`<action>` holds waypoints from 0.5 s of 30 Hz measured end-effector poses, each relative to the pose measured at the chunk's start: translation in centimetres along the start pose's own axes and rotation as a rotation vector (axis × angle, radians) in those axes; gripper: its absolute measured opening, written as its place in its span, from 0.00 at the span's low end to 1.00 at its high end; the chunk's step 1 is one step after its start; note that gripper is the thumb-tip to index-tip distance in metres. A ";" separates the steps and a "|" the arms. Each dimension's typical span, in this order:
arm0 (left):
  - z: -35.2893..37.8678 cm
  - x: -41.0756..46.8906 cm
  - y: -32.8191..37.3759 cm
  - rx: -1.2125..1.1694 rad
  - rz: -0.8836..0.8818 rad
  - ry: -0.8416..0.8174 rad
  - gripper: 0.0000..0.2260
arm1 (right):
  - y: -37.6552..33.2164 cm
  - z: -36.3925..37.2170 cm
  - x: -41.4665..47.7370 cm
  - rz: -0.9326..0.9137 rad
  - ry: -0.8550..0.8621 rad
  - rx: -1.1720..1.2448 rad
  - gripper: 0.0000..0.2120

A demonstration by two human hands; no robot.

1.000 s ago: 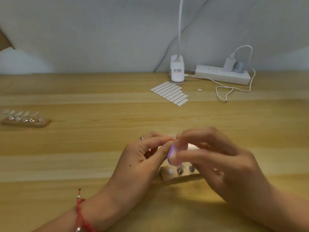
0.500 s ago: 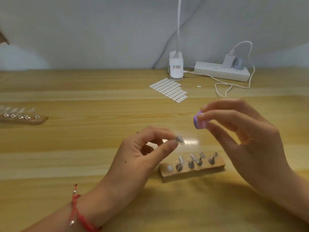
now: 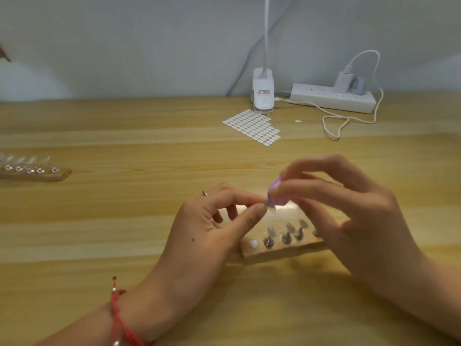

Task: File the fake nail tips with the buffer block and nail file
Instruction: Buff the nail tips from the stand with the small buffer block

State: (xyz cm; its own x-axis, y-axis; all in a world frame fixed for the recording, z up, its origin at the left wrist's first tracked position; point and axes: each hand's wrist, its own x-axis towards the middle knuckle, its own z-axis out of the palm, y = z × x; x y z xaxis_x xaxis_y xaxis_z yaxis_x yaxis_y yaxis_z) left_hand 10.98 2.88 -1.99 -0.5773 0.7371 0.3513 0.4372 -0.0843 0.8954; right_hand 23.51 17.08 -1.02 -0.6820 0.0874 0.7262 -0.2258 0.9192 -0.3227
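Observation:
My left hand (image 3: 207,236) pinches a clear fake nail tip (image 3: 270,208) between thumb and forefinger above the table. My right hand (image 3: 354,216) grips a small purple buffer block (image 3: 274,192), blurred by motion, with its lower edge against the tip. Below the hands lies a wooden holder block (image 3: 279,250) carrying several metal stands with clear nail tips (image 3: 289,231); its leftmost spot shows only a white pad (image 3: 253,243). My right hand hides the holder's right end.
A second wooden holder (image 3: 35,172) with several nail tips lies at the far left. A sheet of white adhesive tabs (image 3: 252,127), a white lamp clamp (image 3: 262,96), a power strip (image 3: 334,98) and a looped cable (image 3: 334,126) sit toward the back wall.
My right hand has brought the purple buffer block down and left from mid-air onto the nail tip in my left hand. My left hand has kept its pinch on the tip.

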 end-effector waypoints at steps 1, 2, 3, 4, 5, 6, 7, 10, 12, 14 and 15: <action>0.0 0.0 0.1 0.014 0.010 -0.009 0.04 | 0.0 0.1 -0.1 -0.027 -0.013 0.003 0.11; 0.0 -0.1 0.2 0.023 0.018 -0.010 0.04 | 0.0 0.2 -0.1 -0.060 -0.031 0.008 0.13; 0.0 0.0 0.2 0.024 0.015 -0.002 0.05 | 0.0 0.3 -0.1 -0.074 -0.038 0.009 0.13; -0.1 0.0 0.2 0.019 0.008 0.010 0.05 | 0.1 0.3 -0.1 -0.056 -0.029 0.011 0.13; -0.2 0.0 0.1 0.018 0.003 0.021 0.05 | 0.2 0.2 -0.1 -0.026 -0.011 0.012 0.12; -0.2 0.1 0.1 0.020 0.003 0.026 0.05 | 0.3 0.2 -0.1 -0.010 -0.007 0.016 0.11; -0.2 0.1 0.1 0.020 0.008 0.026 0.05 | 0.2 0.3 -0.2 -0.018 -0.021 0.020 0.12; 0.0 -0.1 0.2 0.011 0.002 0.041 0.04 | 0.2 0.4 -0.3 -0.056 -0.055 0.014 0.14; 0.0 -0.1 0.2 0.011 -0.011 0.050 0.04 | 0.2 0.3 -0.2 -0.019 -0.017 0.004 0.11; 0.0 0.0 0.3 0.014 -0.020 0.059 0.06 | -0.1 0.8 -0.3 -0.054 -0.037 0.001 0.13; 0.0 0.0 0.4 0.002 -0.029 0.064 0.05 | -0.2 0.8 -0.3 -0.066 -0.053 0.002 0.13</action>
State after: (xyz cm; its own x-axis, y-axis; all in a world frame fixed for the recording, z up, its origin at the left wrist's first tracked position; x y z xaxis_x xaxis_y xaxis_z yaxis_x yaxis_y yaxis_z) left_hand 11.11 2.89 -1.66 -0.6329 0.6946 0.3421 0.4212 -0.0618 0.9048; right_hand 23.17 16.58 -1.71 -0.7016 0.0055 0.7126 -0.2732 0.9215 -0.2761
